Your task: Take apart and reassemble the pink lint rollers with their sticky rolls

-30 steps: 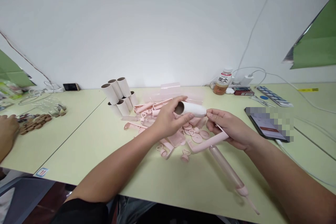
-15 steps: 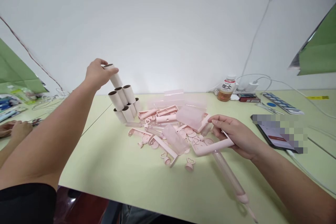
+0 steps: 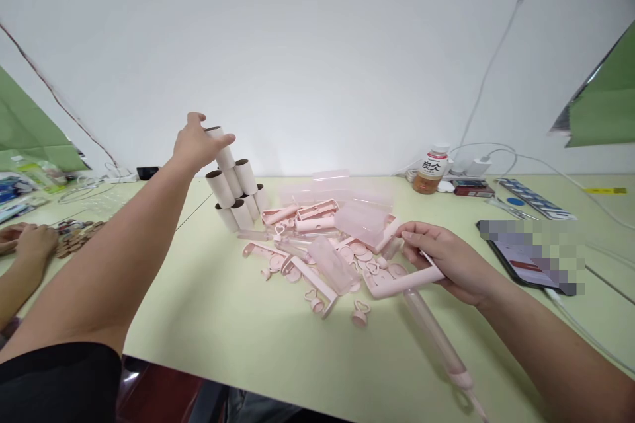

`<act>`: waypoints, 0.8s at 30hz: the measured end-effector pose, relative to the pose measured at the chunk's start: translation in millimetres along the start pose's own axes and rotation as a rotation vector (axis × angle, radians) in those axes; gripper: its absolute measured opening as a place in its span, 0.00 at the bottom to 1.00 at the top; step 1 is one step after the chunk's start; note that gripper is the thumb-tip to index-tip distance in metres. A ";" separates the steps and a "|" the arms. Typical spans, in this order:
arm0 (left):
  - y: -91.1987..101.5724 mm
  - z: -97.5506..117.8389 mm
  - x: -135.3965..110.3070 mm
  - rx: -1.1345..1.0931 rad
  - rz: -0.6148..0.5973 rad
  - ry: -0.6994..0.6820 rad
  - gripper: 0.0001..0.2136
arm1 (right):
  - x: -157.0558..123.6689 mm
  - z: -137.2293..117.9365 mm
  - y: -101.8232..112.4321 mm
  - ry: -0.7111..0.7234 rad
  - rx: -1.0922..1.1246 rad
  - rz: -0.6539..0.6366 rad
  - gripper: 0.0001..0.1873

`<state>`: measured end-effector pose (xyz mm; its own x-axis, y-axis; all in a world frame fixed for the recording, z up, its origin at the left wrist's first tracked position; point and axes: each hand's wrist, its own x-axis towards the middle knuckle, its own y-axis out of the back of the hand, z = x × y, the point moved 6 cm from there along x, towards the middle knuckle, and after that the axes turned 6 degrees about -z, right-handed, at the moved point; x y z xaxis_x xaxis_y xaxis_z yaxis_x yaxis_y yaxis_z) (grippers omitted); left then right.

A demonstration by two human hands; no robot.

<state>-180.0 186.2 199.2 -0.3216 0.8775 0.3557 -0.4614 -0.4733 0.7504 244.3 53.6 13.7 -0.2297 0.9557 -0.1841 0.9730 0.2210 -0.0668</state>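
My left hand (image 3: 201, 145) is at the top of a pyramid of short white tubes with brown insides. Its fingers and thumb are spread around the topmost tube (image 3: 225, 157), which rests upright on the tier below (image 3: 221, 190). On the right, my right hand (image 3: 449, 261) is closed around a pale pink bent plastic piece (image 3: 404, 282). A long clear tube (image 3: 436, 334) with a pink end slants below it; whether the two are joined I cannot tell. Near that hand lies a heap of pink parts: frames (image 3: 315, 225), translucent sleeves (image 3: 333, 266), discs and heart-shaped rings (image 3: 361, 309).
A phone (image 3: 526, 258) on a cable lies right of my right hand. Behind stand a brown bottle (image 3: 430, 172), chargers and a dark red box (image 3: 473, 188). At far left, another person's hands (image 3: 34, 244) are beside small brown pieces (image 3: 82, 238).
The top tube, earlier tilted and held by my left hand, now sits on the stack, and my left fingers have spread. My right hand keeps its hold on the pink piece.
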 end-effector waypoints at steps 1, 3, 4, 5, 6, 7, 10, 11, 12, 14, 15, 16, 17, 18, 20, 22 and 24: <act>2.8 3.4 -2.8 0.009 0.022 -0.036 0.34 | -0.2 -0.4 0.1 0.005 0.002 -0.007 0.18; 9.2 14.7 -12.2 0.047 0.117 -0.150 0.31 | -1.1 -1.6 0.1 0.018 0.008 -0.022 0.18; 11.1 22.4 -20.3 0.067 0.182 -0.219 0.29 | -1.8 -2.5 0.0 0.026 0.015 -0.031 0.18; 10.6 31.1 -31.5 0.077 0.244 -0.289 0.27 | -2.6 -3.5 -0.3 0.035 0.025 -0.041 0.18; 6.6 40.7 -45.9 0.073 0.284 -0.358 0.25 | -3.4 -4.7 -0.9 0.044 0.040 -0.052 0.18; -1.1 51.1 -63.8 0.043 0.297 -0.430 0.23 | -4.2 -5.8 -1.8 0.055 0.058 -0.070 0.17; -56.1 88.5 -135.9 -0.104 -0.087 -0.680 0.13 | -7.2 -9.0 -7.7 0.087 0.112 -0.165 0.17; -82.2 99.8 -165.7 -0.150 -0.339 -0.726 0.12 | -8.6 -10.2 -10.3 0.103 0.124 -0.206 0.17; -106.5 108.7 -196.1 -0.212 -0.582 -0.733 0.13 | -10.3 -11.5 -12.9 0.121 0.128 -0.247 0.18; -145.0 123.9 -252.3 -0.344 -0.999 -0.734 0.16 | -13.7 -14.2 -16.7 0.163 0.131 -0.299 0.17; -159.9 128.7 -273.0 -0.422 -1.175 -0.683 0.16 | -14.9 -15.8 -17.5 0.186 0.135 -0.304 0.17; -173.3 131.4 -290.1 -0.488 -1.363 -0.602 0.17 | -15.4 -17.4 -17.2 0.208 0.144 -0.289 0.16; -183.9 132.7 -302.1 -0.542 -1.517 -0.503 0.17 | -15.0 -19.0 -15.2 0.231 0.158 -0.250 0.15; -192.2 132.5 -309.5 -0.581 -1.636 -0.394 0.18 | -13.9 -20.7 -11.3 0.253 0.179 -0.186 0.15; -201.8 131.1 -313.3 -0.656 -1.758 -0.214 0.17 | -10.7 -23.0 0.6 0.288 0.236 -0.015 0.15; -203.4 131.0 -305.4 -0.819 -1.733 -0.097 0.16 | -7.9 -23.5 13.2 0.300 0.260 0.131 0.15; -199.1 130.7 -291.5 -1.069 -1.629 -0.015 0.17 | -5.2 -23.1 17.9 0.274 0.197 0.134 0.16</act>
<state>113.7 34.7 18.8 0.8669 0.4521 -0.2101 -0.4962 0.8228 -0.2771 263.4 57.1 36.2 -0.0596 0.9962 0.0636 0.9648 0.0738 -0.2526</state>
